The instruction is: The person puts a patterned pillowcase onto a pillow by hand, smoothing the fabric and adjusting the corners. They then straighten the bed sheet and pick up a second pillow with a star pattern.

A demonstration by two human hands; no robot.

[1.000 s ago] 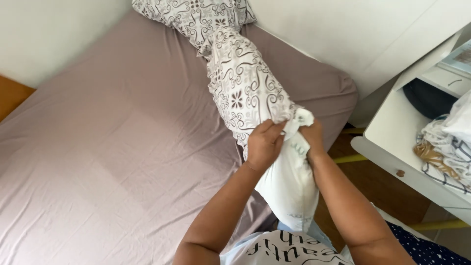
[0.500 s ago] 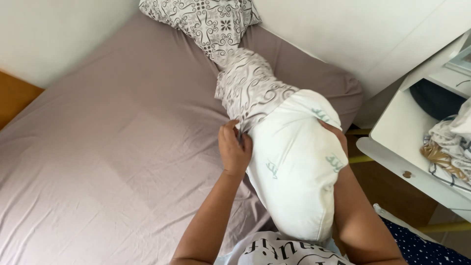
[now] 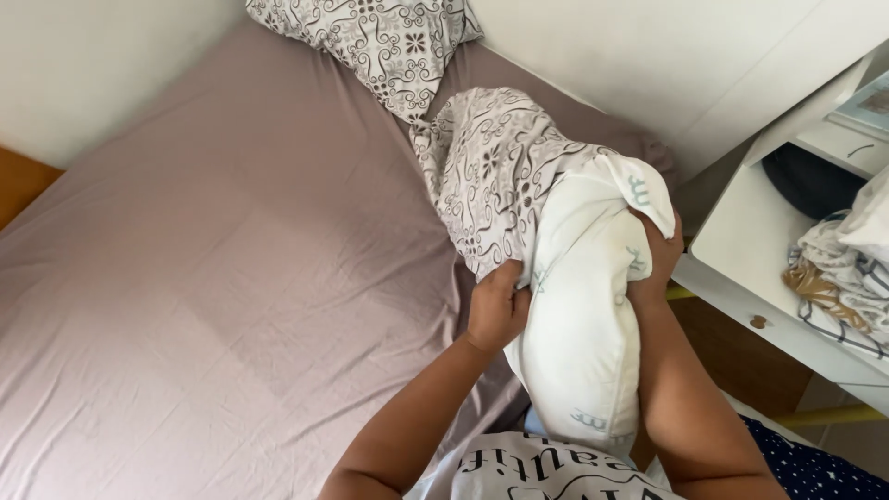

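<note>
While hands [image 3: 574, 287] grip white pillow [image 3: 583, 343], patterned pillowcase [image 3: 495, 171] half on, mauve bed [image 3: 213, 278]

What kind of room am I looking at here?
Most likely a bedroom: a bed with a mauve fitted sheet, a patterned grey-and-white pillow at its head, and a white bedside cabinet alongside.

Matt white cloth pillow [image 3: 579, 343], soft patterned fabric pillowcase [image 3: 495, 176], smooth mauve bedsheet [image 3: 213, 278], possibly laminate white nightstand [image 3: 755, 241]
</note>
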